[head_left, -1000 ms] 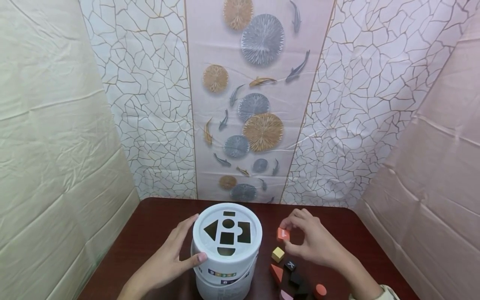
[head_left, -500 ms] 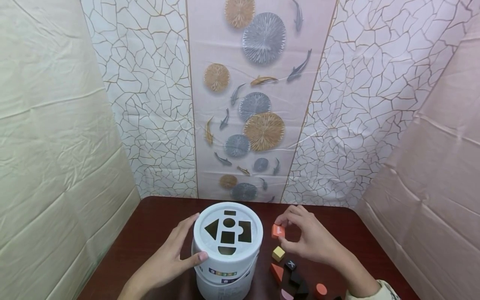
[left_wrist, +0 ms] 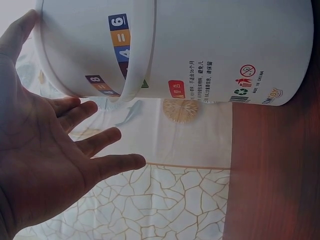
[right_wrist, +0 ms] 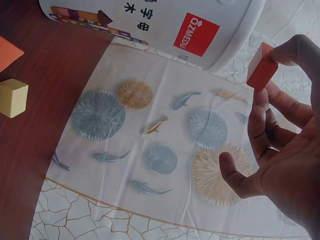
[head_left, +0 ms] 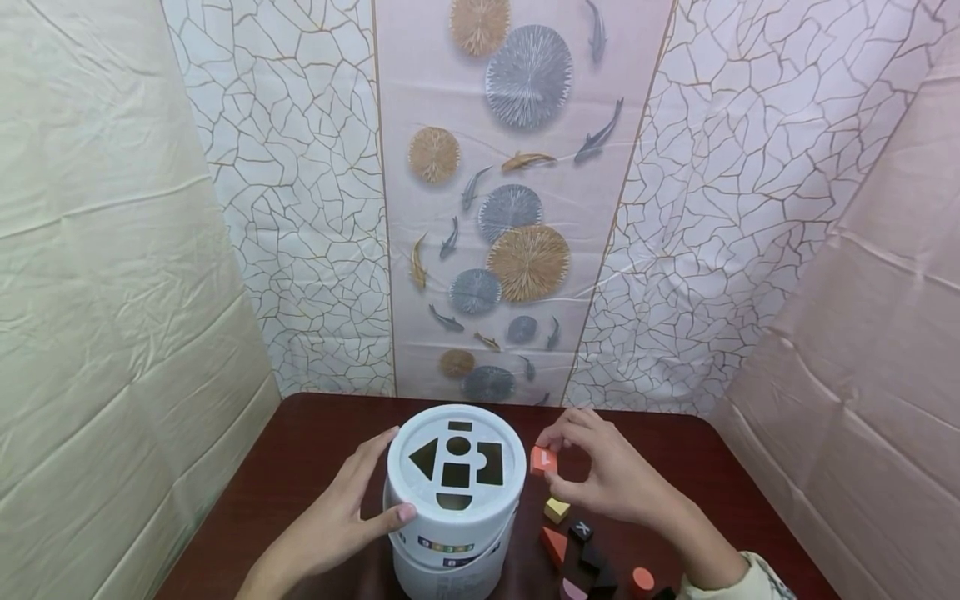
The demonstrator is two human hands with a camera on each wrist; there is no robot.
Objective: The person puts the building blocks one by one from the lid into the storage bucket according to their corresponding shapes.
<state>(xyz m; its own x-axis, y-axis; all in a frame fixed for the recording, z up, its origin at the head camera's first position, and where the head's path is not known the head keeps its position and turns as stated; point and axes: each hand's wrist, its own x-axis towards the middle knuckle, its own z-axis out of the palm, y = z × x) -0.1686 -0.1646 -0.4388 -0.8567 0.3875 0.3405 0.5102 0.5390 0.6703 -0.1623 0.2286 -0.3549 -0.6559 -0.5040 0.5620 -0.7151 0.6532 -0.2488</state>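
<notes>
A white bucket (head_left: pixel 420 573) stands upright on the dark red table, its white lid (head_left: pixel 408 500) pierced with shaped holes: triangle, circle, square, half-round and others. My left hand (head_left: pixel 337 521) touches the lid's left rim with thumb and fingertips, the other fingers spread straight in the left wrist view. Between thumb and fingers of my right hand (head_left: pixel 611 467) I pinch an orange block (head_left: pixel 543 461) with a white mark on it, held above the table just right of the lid. The right wrist view shows the orange block (right_wrist: pixel 260 70) from another side.
Below my right hand lie a yellow cube (head_left: pixel 557 510), an orange triangular block (head_left: pixel 554 546), a black block with a K (head_left: pixel 581 531), more dark blocks (head_left: pixel 600 575), a pink block (head_left: pixel 573 589) and an orange round block (head_left: pixel 642 578). Patterned cloth surrounds the table.
My right hand has carried the orange block leftward, closer to the lid, and now partly covers the yellow cube. My left hand and the bucket have stayed in place.
</notes>
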